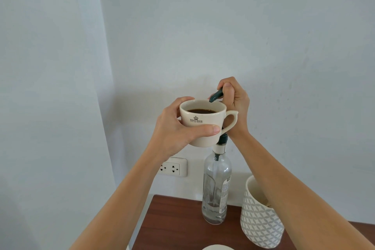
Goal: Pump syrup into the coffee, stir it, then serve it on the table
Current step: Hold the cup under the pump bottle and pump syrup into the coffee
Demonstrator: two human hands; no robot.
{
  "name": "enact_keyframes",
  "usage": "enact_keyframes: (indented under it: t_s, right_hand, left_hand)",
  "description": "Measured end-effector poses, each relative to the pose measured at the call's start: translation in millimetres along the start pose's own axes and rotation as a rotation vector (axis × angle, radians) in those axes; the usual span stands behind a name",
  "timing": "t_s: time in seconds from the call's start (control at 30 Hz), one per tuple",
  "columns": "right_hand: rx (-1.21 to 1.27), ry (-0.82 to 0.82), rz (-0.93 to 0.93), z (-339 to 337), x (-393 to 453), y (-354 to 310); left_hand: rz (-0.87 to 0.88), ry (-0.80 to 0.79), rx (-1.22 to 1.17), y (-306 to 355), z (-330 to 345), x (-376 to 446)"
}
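My left hand (176, 128) holds a cream mug (199, 122) of dark coffee up in the air, its handle pointing right. The mug sits just under the dark green spout (216, 95) of a pump. My right hand (235, 103) is closed over the pump head, behind and right of the mug. Below stands the clear glass syrup bottle (216, 189) on the dark wooden table (176, 227), nearly empty, with a little liquid at its bottom. The pump's neck is partly hidden by the mug.
A white patterned ceramic pot (258, 221) stands on the table right of the bottle, under my right forearm. A white rim (216, 247) shows at the bottom edge. A wall socket (173, 167) is behind, left of the bottle. A white curtain hangs at left.
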State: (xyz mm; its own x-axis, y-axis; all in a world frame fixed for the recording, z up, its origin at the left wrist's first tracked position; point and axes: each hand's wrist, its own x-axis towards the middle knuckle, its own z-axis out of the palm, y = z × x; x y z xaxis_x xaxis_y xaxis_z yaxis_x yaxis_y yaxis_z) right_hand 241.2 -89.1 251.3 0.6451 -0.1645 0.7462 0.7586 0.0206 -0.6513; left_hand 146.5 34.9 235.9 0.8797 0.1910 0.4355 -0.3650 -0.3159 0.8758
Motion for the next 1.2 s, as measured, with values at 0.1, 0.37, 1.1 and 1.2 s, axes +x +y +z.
enact_keyframes:
  t_s: [0.1,0.37,1.1,1.2]
  right_hand:
    - [0.006,-0.007,-0.006,0.2,-0.2,-0.7]
    - [0.016,-0.014,0.013,-0.2,0.8,1.0]
    - [0.063,-0.001,0.006,-0.4,-0.8,-1.6]
    - [0.063,-0.005,-0.001,-0.2,-1.0,-1.2]
  left_hand:
    - [0.005,0.000,0.004,-0.7,-0.4,0.0]
    - [0.008,0.003,0.007,-1.3,-0.7,-0.1]
    - [0.004,0.002,0.015,1.2,1.0,-0.5]
    - [0.004,0.004,0.014,1.5,1.3,-0.2]
